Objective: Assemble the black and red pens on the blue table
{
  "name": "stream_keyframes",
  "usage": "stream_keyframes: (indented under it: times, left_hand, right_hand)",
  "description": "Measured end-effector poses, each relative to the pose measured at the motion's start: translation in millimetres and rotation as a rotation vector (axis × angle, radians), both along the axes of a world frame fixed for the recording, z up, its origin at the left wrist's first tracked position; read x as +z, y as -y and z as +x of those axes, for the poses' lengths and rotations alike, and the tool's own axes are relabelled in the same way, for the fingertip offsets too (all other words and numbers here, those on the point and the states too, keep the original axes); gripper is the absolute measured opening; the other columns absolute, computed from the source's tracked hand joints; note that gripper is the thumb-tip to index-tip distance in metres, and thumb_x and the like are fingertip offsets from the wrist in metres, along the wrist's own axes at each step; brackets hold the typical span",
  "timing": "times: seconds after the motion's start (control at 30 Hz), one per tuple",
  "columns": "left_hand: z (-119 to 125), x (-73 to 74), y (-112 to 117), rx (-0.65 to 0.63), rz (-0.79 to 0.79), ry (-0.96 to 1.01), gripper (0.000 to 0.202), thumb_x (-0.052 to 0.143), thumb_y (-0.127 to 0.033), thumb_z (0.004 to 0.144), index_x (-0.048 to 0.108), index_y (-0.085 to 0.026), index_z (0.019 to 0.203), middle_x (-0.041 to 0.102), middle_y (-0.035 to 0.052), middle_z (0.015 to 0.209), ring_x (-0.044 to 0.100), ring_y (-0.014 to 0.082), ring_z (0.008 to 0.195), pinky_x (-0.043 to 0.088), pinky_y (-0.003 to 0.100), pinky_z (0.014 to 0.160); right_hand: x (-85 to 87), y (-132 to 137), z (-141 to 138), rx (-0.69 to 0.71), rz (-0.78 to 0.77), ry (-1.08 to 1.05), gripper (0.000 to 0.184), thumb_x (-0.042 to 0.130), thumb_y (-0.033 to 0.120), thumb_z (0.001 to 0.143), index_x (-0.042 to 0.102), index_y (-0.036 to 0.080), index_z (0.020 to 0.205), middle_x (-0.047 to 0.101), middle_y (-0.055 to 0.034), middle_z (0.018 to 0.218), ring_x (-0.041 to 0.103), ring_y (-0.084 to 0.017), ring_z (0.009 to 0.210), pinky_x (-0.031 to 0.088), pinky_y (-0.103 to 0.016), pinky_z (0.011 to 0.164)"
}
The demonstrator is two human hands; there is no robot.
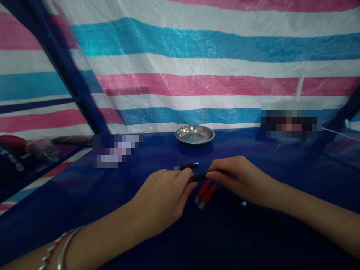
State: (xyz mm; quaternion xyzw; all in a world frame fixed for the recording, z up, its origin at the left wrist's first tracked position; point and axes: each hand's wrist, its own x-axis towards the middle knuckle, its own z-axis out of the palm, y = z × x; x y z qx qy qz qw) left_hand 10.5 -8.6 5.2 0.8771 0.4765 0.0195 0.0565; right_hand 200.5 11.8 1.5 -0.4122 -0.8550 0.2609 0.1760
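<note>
Over a dark blue table (pixel 112 210), my left hand (pixel 163 198) and my right hand (pixel 239 180) pinch the two ends of a black pen (pixel 200 176) held between them. Both hands have their fingers closed on it. Another black pen (pixel 187 165) with a silver tip lies on the table just beyond my left fingers. Two red pen caps or short red pens (pixel 206 194) lie side by side on the table just below the held pen. A small white bit (pixel 243 203) lies near my right wrist.
A shallow steel dish (pixel 195 134) stands at the table's far edge, in front of a striped pink, blue and white tarpaulin wall (pixel 197 75). A blue frame post (pixel 64 67) slants up at the left. Blurred patches sit at left and right of the dish.
</note>
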Motion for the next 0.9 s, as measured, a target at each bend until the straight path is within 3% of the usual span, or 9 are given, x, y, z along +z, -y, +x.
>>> stream_keyframes:
  times: [0.57, 0.77, 0.9]
  left_hand:
    - [-3.0, -4.8, -1.8, 0.008, -0.017, 0.04, 0.027, 0.026, -0.033, 0.085, 0.048, -0.019, 0.088, 0.059, 0.0024, 0.082, 0.057, 0.0158, 0.072, 0.042, 0.026, 0.06]
    - [-4.8, -8.4, -5.3, 0.004, 0.007, 0.068, 0.027, 0.026, -0.034, 0.085, 0.049, -0.021, 0.091, 0.059, 0.0009, 0.084, 0.056, 0.0142, 0.074, 0.041, 0.024, 0.062]
    - [-5.6, -8.7, -10.6, 0.04, 0.048, 0.075, 0.03, 0.026, -0.037, 0.085, 0.05, -0.019, 0.087, 0.058, 0.0018, 0.079, 0.055, 0.0129, 0.072, 0.039, 0.023, 0.061]
  right_hand:
    - [-3.8, -2.9, 1.0, 0.015, -0.009, -0.025, 0.021, 0.044, 0.03, 0.082, 0.058, 0.015, 0.076, 0.056, 0.002, 0.063, 0.046, -0.005, 0.054, 0.031, -0.016, 0.05]
    - [-6.4, -7.5, 4.4, 0.041, 0.006, -0.028, 0.025, 0.044, 0.033, 0.082, 0.058, 0.014, 0.075, 0.052, 0.0019, 0.059, 0.043, -0.005, 0.052, 0.029, -0.017, 0.048]
    - [-7.8, -18.2, 12.6, -0.012, 0.073, -0.064, 0.029, 0.041, 0.036, 0.083, 0.057, 0.013, 0.076, 0.052, 0.0006, 0.061, 0.044, -0.006, 0.055, 0.03, -0.018, 0.051]
